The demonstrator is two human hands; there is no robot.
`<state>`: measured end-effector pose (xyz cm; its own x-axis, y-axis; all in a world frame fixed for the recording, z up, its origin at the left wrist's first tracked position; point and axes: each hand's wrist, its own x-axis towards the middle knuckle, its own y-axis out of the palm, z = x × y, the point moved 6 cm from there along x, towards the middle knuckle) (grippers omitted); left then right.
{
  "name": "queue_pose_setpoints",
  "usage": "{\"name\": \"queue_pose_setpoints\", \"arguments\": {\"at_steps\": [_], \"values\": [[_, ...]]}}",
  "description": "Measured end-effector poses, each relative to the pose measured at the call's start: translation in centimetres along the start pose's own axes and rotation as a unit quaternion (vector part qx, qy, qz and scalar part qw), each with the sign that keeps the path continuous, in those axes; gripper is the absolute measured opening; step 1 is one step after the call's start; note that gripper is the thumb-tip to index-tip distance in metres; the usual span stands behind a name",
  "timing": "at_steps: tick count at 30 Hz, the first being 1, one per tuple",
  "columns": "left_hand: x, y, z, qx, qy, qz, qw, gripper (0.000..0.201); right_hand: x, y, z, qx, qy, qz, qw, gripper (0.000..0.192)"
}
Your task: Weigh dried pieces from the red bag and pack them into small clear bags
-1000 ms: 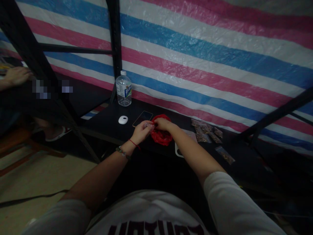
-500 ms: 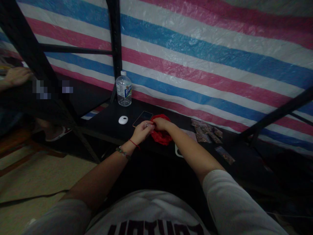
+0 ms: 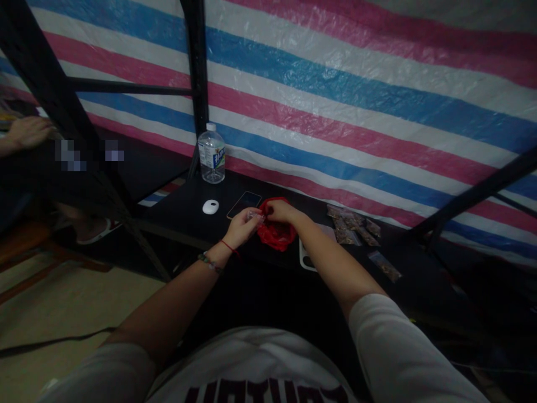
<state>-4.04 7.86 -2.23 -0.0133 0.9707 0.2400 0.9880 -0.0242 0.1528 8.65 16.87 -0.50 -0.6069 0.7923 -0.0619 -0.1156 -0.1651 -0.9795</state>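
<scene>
Clear plastic, a small pouch (image 3: pixel 253 214), sat pinched in my left hand (image 3: pixel 242 226); my right hand (image 3: pixel 280 211) pinched its mouth, red bag (image 3: pixel 274 234) just beneath. Light and limp, I judged: best held by the edges.

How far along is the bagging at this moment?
Done: several filled small packets lie on the black table, one apart. In hand: left hand pinches a clear packet; right hand is at the red bag. The bag's remaining contents are hidden.
</scene>
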Motion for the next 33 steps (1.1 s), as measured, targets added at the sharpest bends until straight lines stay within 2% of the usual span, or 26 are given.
{"name": "queue_pose_setpoints", "arguments": {"at_steps": [3,6,11,14,17,20,26,29,33], "values": [[0.0,0.1,0.0,-0.011,-0.01,0.002,1.0,0.035,-1.3,-1.4,0.0,0.03,-0.012,-0.03,0.999,0.021],[-0.1,0.2,0.1,-0.007,-0.012,0.002,1.0,0.034,-3.6,-3.7,-0.6,0.055,-0.021,-0.084,0.995,0.018],[-0.1,0.4,0.5,-0.015,-0.026,0.011,0.999,0.034,-10.2,-7.6,-4.3,0.074,0.003,-0.148,0.986,0.018],[-0.2,0.7,1.0,-0.024,-0.031,0.022,0.999,0.035,-14.4,-8.5,-6.7,0.05,0.048,-0.142,0.987,0.018],[-0.3,0.9,1.2,-0.032,-0.023,0.024,0.999,0.034,-16.9,-8.1,-7.9,0.001,0.079,-0.11,0.991,0.017],[-0.5,1.1,1.4,-0.041,-0.04,0.027,0.998,0.034,-17.6,-7.2,-7.9,-0.042,0.088,-0.083,0.992,0.014],[-0.5,1.1,1.5,-0.036,-0.049,0.024,0.998,0.033,-16.7,-6.0,-7.4,-0.062,0.052,-0.054,0.995,0.015],[-0.4,1.1,1.5,-0.047,-0.044,0.031,0.997,0.034,-16.8,-6.0,-7.4,-0.064,0.038,-0.057,0.996,0.019],[-0.2,0.9,1.5,-0.047,-0.037,0.027,0.998,0.036,-16.7,-6.8,-7.7,-0.037,0.063,-0.076,0.994,0.018]]}}
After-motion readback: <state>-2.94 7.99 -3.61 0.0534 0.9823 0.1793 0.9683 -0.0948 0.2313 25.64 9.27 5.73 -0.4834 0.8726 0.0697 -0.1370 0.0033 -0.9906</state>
